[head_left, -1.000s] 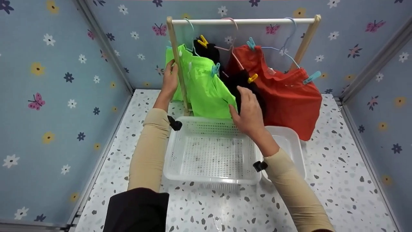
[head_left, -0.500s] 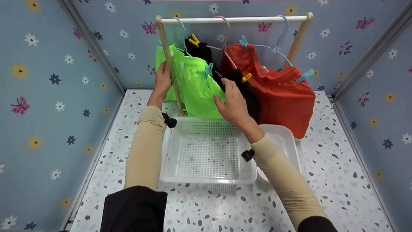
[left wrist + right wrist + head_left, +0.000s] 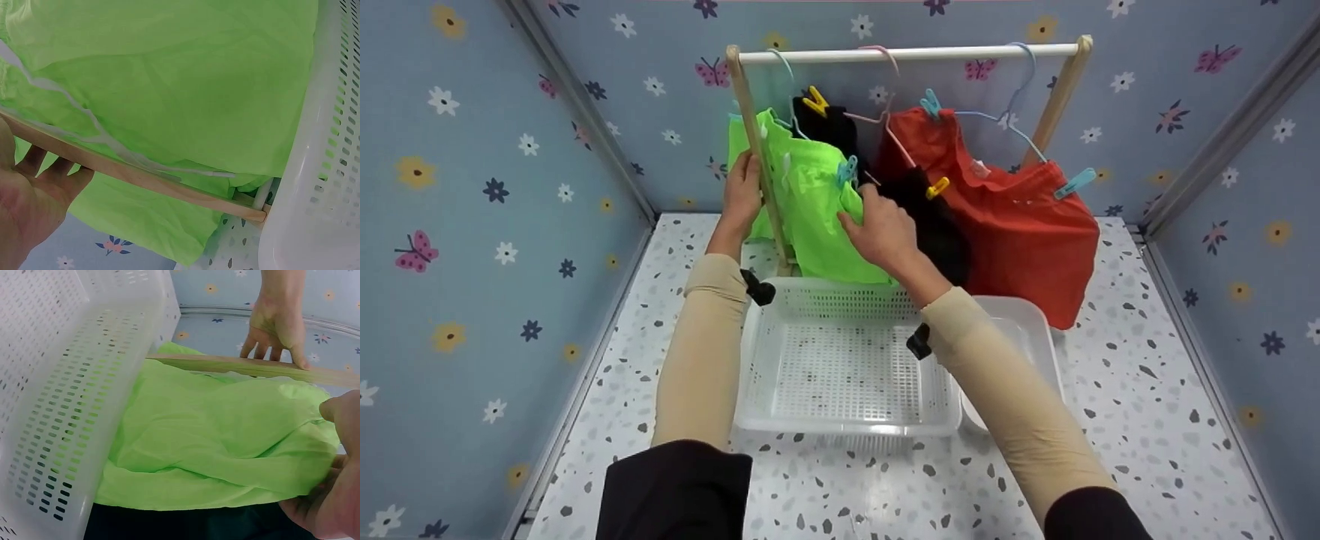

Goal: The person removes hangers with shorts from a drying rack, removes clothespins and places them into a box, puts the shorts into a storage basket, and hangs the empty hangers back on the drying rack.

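Note:
Bright green shorts (image 3: 825, 210) hang from a teal hanger (image 3: 793, 90) at the left of a small clothes rack (image 3: 907, 53), with a blue clothespin (image 3: 847, 172) at the waist. My left hand (image 3: 743, 191) holds the rack's wooden left post (image 3: 140, 175); in the right wrist view its fingers reach behind the wood and the thumb lies over it. The right hand (image 3: 883, 227) grips the side edge of the green shorts, thumb in front and fingers behind. In the right wrist view, the cloth (image 3: 214, 433) spreads from that hand toward the basket.
A white perforated basket (image 3: 847, 430) stands in front of the rack, beside a smaller white tub (image 3: 1039, 330). A black garment (image 3: 937, 240) and red shorts (image 3: 1027, 232) hang to the right on pink and blue hangers. Patterned walls enclose the speckled table (image 3: 1140, 420).
My right hand has moved left from in front of the black garment to the green shorts' edge and taken hold of it. The left hand stays at the post.

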A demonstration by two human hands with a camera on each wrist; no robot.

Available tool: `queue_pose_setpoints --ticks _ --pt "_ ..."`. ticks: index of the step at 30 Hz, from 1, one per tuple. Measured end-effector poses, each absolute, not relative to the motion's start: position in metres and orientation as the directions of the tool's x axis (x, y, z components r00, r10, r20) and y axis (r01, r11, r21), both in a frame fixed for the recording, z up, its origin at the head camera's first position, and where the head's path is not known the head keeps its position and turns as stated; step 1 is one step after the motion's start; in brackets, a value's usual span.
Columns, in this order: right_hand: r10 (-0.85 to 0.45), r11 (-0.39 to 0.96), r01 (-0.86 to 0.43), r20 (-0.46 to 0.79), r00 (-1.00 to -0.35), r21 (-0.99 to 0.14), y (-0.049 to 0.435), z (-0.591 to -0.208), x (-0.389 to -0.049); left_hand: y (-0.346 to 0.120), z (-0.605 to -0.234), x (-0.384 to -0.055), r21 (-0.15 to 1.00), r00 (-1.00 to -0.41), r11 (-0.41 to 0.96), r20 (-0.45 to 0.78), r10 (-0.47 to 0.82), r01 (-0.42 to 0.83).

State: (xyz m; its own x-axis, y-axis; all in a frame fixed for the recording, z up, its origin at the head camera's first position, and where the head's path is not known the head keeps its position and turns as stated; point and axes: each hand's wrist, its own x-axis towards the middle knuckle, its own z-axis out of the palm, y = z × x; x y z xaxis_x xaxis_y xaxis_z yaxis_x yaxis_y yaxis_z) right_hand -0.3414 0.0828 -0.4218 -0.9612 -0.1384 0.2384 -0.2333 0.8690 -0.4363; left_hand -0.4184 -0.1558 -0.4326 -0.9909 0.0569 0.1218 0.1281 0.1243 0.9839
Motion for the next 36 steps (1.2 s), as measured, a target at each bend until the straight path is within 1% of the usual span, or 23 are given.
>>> queue_pose_setpoints --ticks 3,7,11,16,21,25,32,36 --pt "-0.178 0.89 -0.252 0.22 -0.959 -0.38 0.076 -0.426 -0.347 -0.157 -0.432 -0.419 0.987 -0.993 0.116 0.104 0.05 0.109" --pt "-0.205 0.9 -0.279 0.241 -0.949 -0.333 0.07 -0.432 -0.351 -0.158 -0.431 -0.42 0.987 -0.994 0.12 0.099 0.055 0.105" --pt "-0.181 0.895 -0.273 0.272 -0.945 -0.352 0.071 -0.434 -0.35 -0.157 -0.432 -0.421 0.988 -0.994 0.12 0.085 0.065 0.093" --pt "-0.169 0.878 -0.282 0.302 -0.938 -0.387 0.076 -0.427 -0.344 -0.158 -0.434 -0.422 0.991 -0.996 0.108 0.07 0.062 0.076" --pt "-0.167 0.879 -0.298 0.344 -0.924 -0.373 0.079 -0.414 -0.335 -0.159 -0.432 -0.422 0.994 -0.997 0.091 0.064 0.052 0.069" --pt "-0.163 0.88 -0.294 0.345 -0.924 -0.372 0.08 -0.401 -0.322 -0.165 -0.44 -0.427 0.996 -0.999 0.075 0.043 0.03 0.045" --pt "-0.136 0.885 -0.271 0.347 -0.928 -0.379 0.086 -0.378 -0.306 -0.165 -0.453 -0.441 0.996 -0.998 0.074 0.056 0.002 0.056" --pt "-0.135 0.888 -0.274 0.361 -0.923 -0.37 0.09 -0.367 -0.298 -0.162 -0.446 -0.434 0.997 -0.999 0.056 0.051 0.011 0.051"
